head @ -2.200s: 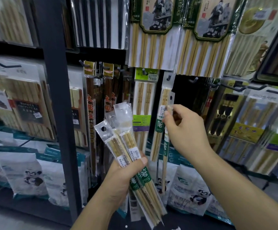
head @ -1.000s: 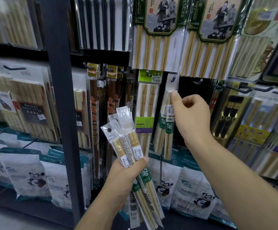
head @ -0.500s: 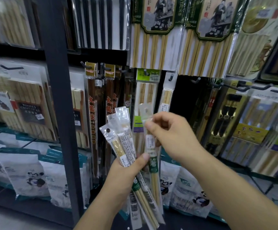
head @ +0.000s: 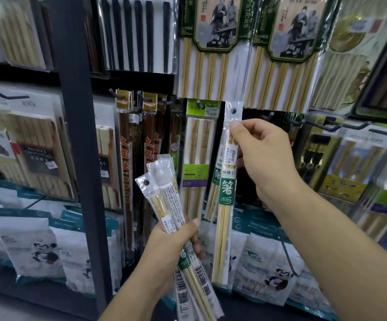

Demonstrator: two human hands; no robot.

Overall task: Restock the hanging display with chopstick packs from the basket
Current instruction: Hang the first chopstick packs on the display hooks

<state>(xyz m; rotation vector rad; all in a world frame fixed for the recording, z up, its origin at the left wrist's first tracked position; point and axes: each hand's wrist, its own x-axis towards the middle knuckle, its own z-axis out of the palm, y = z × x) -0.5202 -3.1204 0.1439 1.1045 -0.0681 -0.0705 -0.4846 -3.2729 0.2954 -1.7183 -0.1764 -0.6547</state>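
While the left hand (head: 171,246) grips its bundle (head: 164,202), the right hand (head: 266,158), fingers (head: 236,125) pinching one pack (head: 225,205), has risen.

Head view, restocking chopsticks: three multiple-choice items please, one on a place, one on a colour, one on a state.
1. The single pack pinched by the right hand is: A in a basket; B right of the bundle in the left hand; C on the floor.
2. Its label band is: A red; B green; C blue.
3. The left hand is: A open and empty; B flat on a shelf; C gripping several packs.
Answers: B, it is held upright to the right of the bundle. B, the band is green with a white character. C, the fingers curl round the bundle.
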